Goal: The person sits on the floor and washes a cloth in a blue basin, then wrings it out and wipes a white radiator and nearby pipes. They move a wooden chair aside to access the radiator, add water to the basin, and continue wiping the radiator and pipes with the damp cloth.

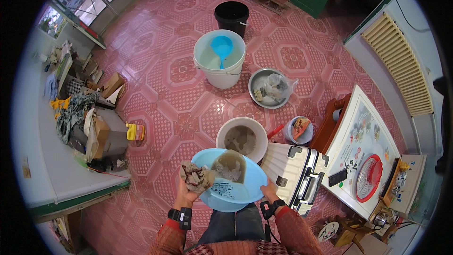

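Note:
My left hand (186,194) holds a crumpled, dirty beige cloth (196,177) at the left rim of a light blue plastic basin (244,196). My right hand (270,190) is closed on the basin's right rim. The basin is tilted away from me, and murky brown water (230,166) lies at its far side. Just beyond it, partly covered by its far rim, stands a white bucket (221,131) with more murky water. Farther off, a blue dipper (222,46) rests in a white bucket (223,79) of clearer water.
A metal bowl (253,95) with a plastic bag stands ahead right, a black bucket (231,12) farther back. A silver suitcase (286,170), a small bin (307,138) and a white table (339,156) are at the right. A yellow jug (135,131) stands left beside piled goods.

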